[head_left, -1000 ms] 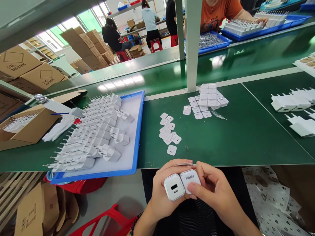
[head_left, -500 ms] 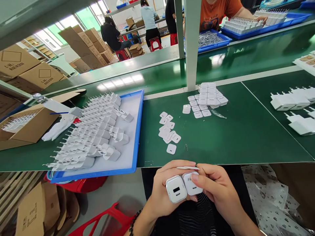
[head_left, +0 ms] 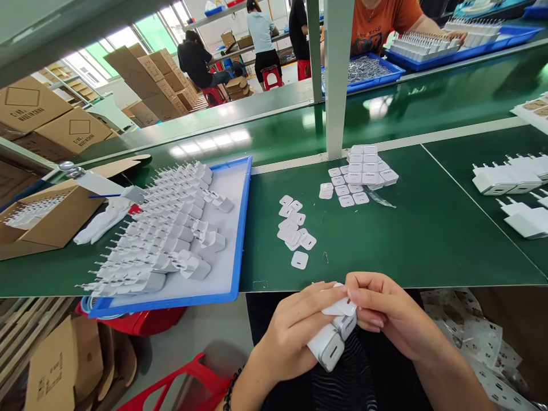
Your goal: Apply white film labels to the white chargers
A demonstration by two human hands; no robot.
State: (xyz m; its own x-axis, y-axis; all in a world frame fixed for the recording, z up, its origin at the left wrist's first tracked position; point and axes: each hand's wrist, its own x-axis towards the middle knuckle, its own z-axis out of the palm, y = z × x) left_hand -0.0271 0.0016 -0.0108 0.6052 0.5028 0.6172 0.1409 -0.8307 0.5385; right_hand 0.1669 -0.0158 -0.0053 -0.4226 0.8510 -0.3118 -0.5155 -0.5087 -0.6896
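Note:
My left hand (head_left: 286, 331) is wrapped around two white plug chargers (head_left: 329, 347), held side by side above my lap with their port ends tilted toward the lower right. A thin white cover plate (head_left: 342, 307) with a slot lies against the left fingers, above the chargers. At the plate's upper right edge, the thumb and forefinger of my right hand (head_left: 387, 305) are pinched together. On the table ahead lies a loose heap of similar white cover plates (head_left: 293, 225), with a single plate (head_left: 299, 260) nearer me.
A blue-rimmed tray (head_left: 240, 240) full of chargers stands on the left, its corner past the table edge. Stacked cover plates (head_left: 363, 165) lie by a white post (head_left: 336, 80). More chargers (head_left: 507, 177) stand at right. A co-worker in orange (head_left: 379, 25) sits across the table.
Both chargers have turned, so their port ends now face down and right. My right thumb has left the charger's face, and the right fingers now pinch the cover plate's edge.

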